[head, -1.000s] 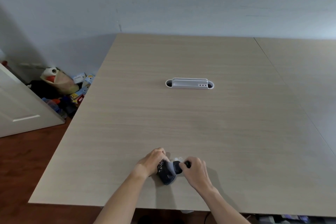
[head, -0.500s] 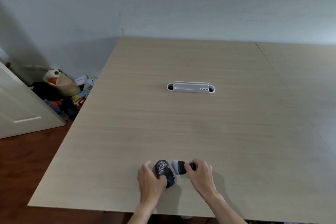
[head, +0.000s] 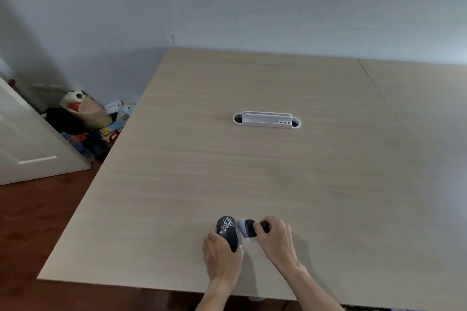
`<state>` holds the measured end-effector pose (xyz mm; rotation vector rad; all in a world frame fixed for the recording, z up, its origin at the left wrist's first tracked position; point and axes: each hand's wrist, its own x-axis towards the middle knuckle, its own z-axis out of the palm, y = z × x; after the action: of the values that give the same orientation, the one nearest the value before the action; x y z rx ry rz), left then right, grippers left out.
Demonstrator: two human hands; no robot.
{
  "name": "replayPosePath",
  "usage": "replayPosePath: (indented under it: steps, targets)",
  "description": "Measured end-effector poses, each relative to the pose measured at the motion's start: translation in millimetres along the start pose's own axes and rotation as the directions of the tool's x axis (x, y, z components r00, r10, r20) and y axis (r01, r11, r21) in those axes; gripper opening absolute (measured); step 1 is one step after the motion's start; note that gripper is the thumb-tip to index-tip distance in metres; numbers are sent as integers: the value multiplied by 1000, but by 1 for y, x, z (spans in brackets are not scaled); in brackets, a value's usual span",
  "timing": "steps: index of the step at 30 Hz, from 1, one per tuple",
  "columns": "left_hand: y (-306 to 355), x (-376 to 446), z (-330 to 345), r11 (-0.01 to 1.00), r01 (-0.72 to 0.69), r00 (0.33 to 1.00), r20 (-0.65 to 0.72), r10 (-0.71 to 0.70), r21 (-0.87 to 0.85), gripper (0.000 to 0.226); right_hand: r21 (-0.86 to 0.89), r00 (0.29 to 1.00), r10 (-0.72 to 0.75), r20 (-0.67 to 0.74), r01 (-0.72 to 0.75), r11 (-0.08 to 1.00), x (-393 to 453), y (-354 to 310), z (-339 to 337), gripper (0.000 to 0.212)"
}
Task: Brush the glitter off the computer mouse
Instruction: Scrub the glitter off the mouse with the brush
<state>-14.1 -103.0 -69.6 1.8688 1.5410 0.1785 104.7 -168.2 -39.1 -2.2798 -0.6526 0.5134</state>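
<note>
Since a second ago the left hand (head: pixel 222 255) slid back, its fingers pinning the mouse's (head: pixel 227 232) rear near the counter (head: pixel 252 171) edge, exposing glitter for the right hand's (head: pixel 276 237) gripped brush (head: pixel 246 228)

The scene was evenly and softly lit, with no hard glare anywhere. The pale tabletop (head: pixel 278 171) was the brightest surface and showed only a dull sheen. Soft shadows fell on it just right of and below the left hand (head: pixel 222 257) and the right hand (head: pixel 276 240), so the light seemed to come from above and somewhat left. A broad dim shadow darkened the wall (head: pixel 75 58) at the left corner. Wide-angle distortion bowed the tabletop's edges and stretched the door (head: pixel 22 144) at the left border. The picture was slightly soft overall, and the white tip of the brush (head: pixel 246 228) was smeared.
</note>
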Motion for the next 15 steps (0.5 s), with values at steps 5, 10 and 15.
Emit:
replayPosePath:
  steps: [5, 10, 15]
  targets:
    - [-4, 7, -1, 995, -102, 995, 4, 102, 21, 41, 43, 988, -70, 139, 65, 997, -4, -4, 7, 20]
    - [-8, 10, -5, 984, -175, 983, 59, 172, 41, 42, -42, 1000, 9, 20, -8, 999, 0, 3, 8, 22]
    - [-14, 16, -4, 967, -244, 969, 69, 238, 81, 39, 15, 996, -51, 73, 50, 999, -2, -1, 7, 20]
